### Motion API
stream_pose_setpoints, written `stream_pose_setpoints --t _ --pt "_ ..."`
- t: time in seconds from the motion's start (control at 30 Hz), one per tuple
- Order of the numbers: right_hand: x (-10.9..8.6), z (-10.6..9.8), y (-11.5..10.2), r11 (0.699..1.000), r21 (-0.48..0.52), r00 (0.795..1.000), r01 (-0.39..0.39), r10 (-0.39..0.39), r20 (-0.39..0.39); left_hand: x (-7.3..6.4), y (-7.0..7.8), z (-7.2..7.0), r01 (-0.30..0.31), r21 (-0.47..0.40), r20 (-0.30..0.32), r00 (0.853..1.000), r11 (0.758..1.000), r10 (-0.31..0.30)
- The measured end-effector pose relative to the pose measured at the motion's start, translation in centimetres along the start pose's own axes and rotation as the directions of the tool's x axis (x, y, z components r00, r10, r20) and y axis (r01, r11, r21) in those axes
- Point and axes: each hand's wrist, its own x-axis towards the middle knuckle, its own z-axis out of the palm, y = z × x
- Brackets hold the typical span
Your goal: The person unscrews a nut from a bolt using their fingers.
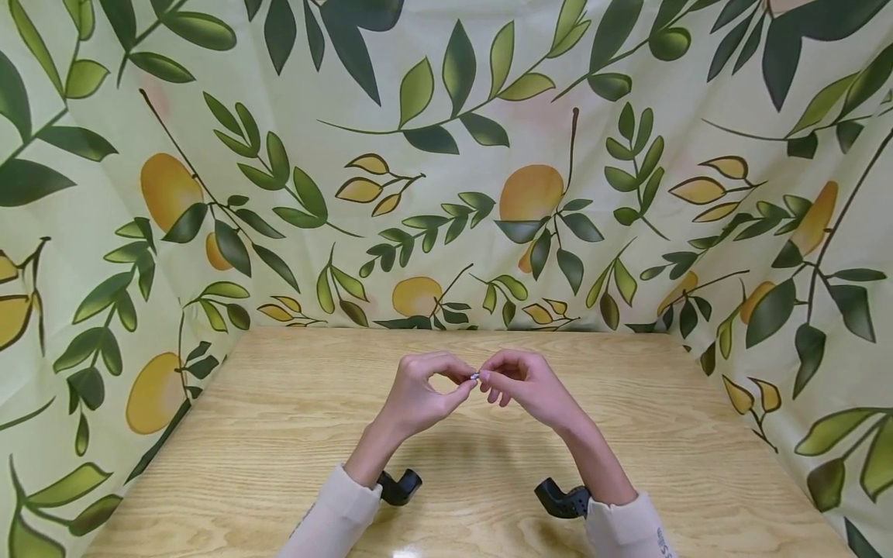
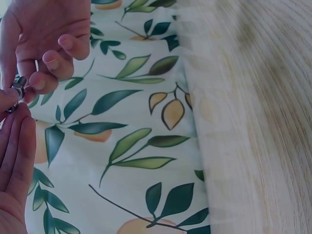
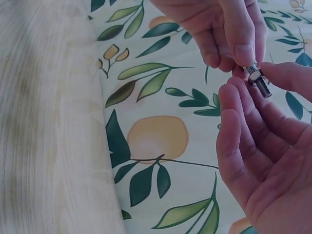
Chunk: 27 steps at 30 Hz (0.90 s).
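Between the fingertips of both hands is a small silver metal bolt (image 3: 263,88) with a hexagonal nut (image 3: 254,76) on it, held above the table. My left hand (image 1: 422,391) pinches one end of the bolt, thumb against fingertips. From the other side, my right hand (image 1: 530,385) pinches at the bolt and nut with thumb and forefinger, its other fingers loosely bent. The threaded end sticks out past the nut in the right wrist view. In the left wrist view, fingertips partly cover the bolt (image 2: 19,85). Seen from the head, only a small glint shows.
A light wood-grain table (image 1: 307,403) lies below the hands. Cloth printed with leaves and fruit (image 1: 453,194) rises at the back and both sides. Black wrist mounts (image 1: 400,488) stick out inward from both pale sleeves (image 1: 335,515).
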Motion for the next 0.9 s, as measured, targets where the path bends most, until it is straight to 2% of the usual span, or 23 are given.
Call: stream_pose_setpoints --t 0.27,0.5,0.67,0.9 --pt "-0.14 0.08 -0.14 0.999 0.036 1.0 -0.017 0.018 -0.018 0.0 -0.1 0.02 -0.043 0.0 -0.013 0.999 0.999 0.043" --pt "-0.09 0.04 -0.02 1.0 -0.015 1.0 -0.007 0.006 -0.026 0.08 -0.18 0.09 -0.076 0.013 -0.022 0.997 0.997 0.077" --pt "-0.07 0.04 0.04 0.999 -0.052 1.0 -0.011 0.011 -0.006 0.06 -0.09 0.07 -0.072 0.02 -0.022 0.997 0.997 0.072" --pt "-0.11 0.13 0.02 1.0 -0.026 1.0 -0.006 0.006 -0.022 0.03 -0.07 0.04 -0.076 0.022 -0.021 0.997 0.997 0.076"
